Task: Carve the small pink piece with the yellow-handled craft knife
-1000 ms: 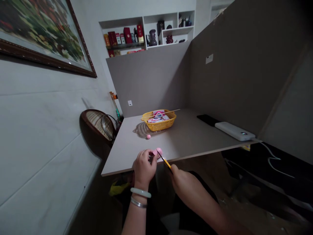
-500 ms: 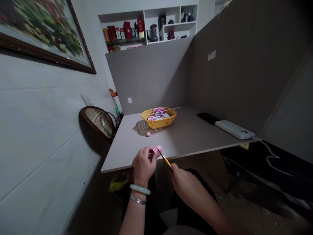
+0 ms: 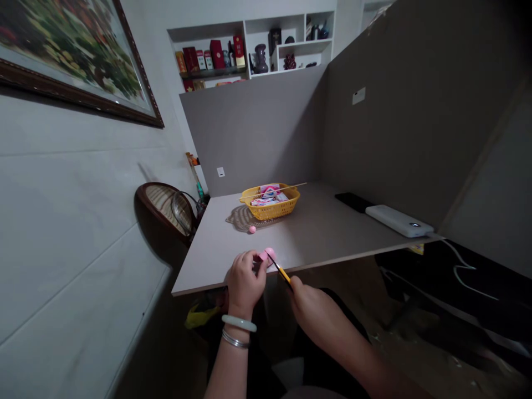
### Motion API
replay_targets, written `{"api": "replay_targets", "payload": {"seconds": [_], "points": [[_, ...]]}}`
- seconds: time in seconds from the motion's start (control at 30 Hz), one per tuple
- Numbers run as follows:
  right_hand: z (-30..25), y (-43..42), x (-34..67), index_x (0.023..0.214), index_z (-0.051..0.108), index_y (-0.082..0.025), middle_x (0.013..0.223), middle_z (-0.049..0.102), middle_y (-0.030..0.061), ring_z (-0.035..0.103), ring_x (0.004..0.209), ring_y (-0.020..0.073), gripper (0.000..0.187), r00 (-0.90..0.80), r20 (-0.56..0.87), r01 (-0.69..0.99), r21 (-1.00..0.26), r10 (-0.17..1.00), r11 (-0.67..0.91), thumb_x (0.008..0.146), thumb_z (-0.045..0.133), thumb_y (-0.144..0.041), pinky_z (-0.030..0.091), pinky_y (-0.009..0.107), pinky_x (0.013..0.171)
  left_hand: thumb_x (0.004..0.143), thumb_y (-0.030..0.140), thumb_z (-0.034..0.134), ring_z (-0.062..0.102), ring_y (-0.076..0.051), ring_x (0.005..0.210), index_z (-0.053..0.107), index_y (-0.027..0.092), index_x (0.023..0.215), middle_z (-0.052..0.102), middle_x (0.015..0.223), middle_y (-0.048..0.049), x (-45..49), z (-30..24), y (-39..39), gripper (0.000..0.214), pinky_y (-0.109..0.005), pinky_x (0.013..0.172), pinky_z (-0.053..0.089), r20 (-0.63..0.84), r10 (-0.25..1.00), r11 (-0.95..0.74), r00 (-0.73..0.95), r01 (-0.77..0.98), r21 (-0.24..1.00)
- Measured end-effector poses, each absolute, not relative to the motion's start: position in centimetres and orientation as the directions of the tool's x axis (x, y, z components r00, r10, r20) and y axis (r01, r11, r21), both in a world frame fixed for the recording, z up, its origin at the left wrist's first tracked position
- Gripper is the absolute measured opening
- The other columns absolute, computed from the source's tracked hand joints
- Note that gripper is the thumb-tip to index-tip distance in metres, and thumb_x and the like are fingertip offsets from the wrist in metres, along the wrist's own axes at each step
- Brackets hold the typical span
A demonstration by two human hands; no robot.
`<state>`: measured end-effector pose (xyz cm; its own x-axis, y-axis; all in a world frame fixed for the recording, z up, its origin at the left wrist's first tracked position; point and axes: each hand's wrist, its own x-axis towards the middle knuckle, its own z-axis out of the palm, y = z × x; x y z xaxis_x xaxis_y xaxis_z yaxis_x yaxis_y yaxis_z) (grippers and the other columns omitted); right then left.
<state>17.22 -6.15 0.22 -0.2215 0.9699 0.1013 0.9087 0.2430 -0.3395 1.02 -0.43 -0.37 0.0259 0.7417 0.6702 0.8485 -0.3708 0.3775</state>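
My left hand is closed around a small pink lump at the near edge of the grey table. My right hand grips a thin tool with a yellow handle and dark tip, and its tip touches the pink lump. A tiny pink ball lies farther back on the table, in front of a yellow basket that holds pink packets and has a thin stick laid across it.
A white power bank and a dark phone lie along the right partition. A round brown chair back stands at the table's left. Grey partition walls close off the back and right. Cables hang below at the right.
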Motion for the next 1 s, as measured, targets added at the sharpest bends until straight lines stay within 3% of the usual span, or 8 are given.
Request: {"api": "replay_targets", "payload": {"seconds": [0.13,0.33,0.57,0.8,1.0], "points": [[1.0,-4.8,16.4,0.094,0.05,-0.018,0.082,0.07,0.0081,0.069,0.072,0.0207,0.017,-0.214,0.103,0.922,-0.307,0.971,0.235,0.097,0.034,-0.021,0.021,0.027,0.05,0.087,0.037,0.055,0.057,-0.017,0.075,0.058,0.021,0.09,0.063,0.083,-0.0023,0.9,-0.7,-0.2,0.016,-0.029,0.068,0.043,0.677,0.735,-0.371,0.023,0.85,0.375],[0.1,-6.5,17.0,0.088,0.049,-0.018,0.077,0.07,0.0067,0.068,0.068,0.0191,0.019,-0.2,0.082,0.906,-0.364,0.976,0.216,0.097,0.032,-0.02,0.018,0.027,0.049,0.087,0.033,0.055,0.057,-0.017,0.078,0.058,0.022,0.09,0.063,0.085,-0.0024,0.9,-0.5,-0.4,0.012,-0.028,0.068,0.044,0.675,0.736,-0.403,0.048,0.832,0.381],[0.7,-4.7,16.4,0.094,0.051,-0.018,0.081,0.07,0.0078,0.068,0.07,0.0196,0.017,-0.218,0.123,0.919,-0.309,0.968,0.246,0.096,0.034,-0.022,0.019,0.027,0.05,0.088,0.035,0.055,0.057,-0.017,0.078,0.056,0.021,0.09,0.062,0.086,-0.0025,0.9,-0.7,-0.2,0.014,-0.029,0.069,0.044,0.68,0.732,-0.393,0.038,0.839,0.376],[-0.2,-7.0,17.6,0.087,0.051,-0.018,0.078,0.07,0.0079,0.068,0.071,0.019,0.021,-0.197,0.092,0.892,-0.395,0.976,0.218,0.097,0.032,-0.017,0.023,0.027,0.051,0.089,0.032,0.054,0.056,-0.02,0.091,0.057,0.021,0.095,0.063,0.094,-0.0053,0.8,-0.7,-0.7,0.014,-0.032,0.079,0.045,0.733,0.671,-0.459,0.114,0.84,0.29],[-1.3,-7.7,18.7,0.087,0.051,-0.018,0.078,0.07,0.0078,0.068,0.071,0.0185,0.022,-0.197,0.089,0.871,-0.441,0.976,0.216,0.097,0.031,-0.017,0.023,0.026,0.051,0.088,0.036,0.055,0.057,-0.019,0.088,0.06,0.022,0.094,0.064,0.092,-0.0044,1.0,-0.1,-1.0,0.016,-0.032,0.078,0.045,0.713,0.685,-0.473,0.15,0.836,0.279]]}}
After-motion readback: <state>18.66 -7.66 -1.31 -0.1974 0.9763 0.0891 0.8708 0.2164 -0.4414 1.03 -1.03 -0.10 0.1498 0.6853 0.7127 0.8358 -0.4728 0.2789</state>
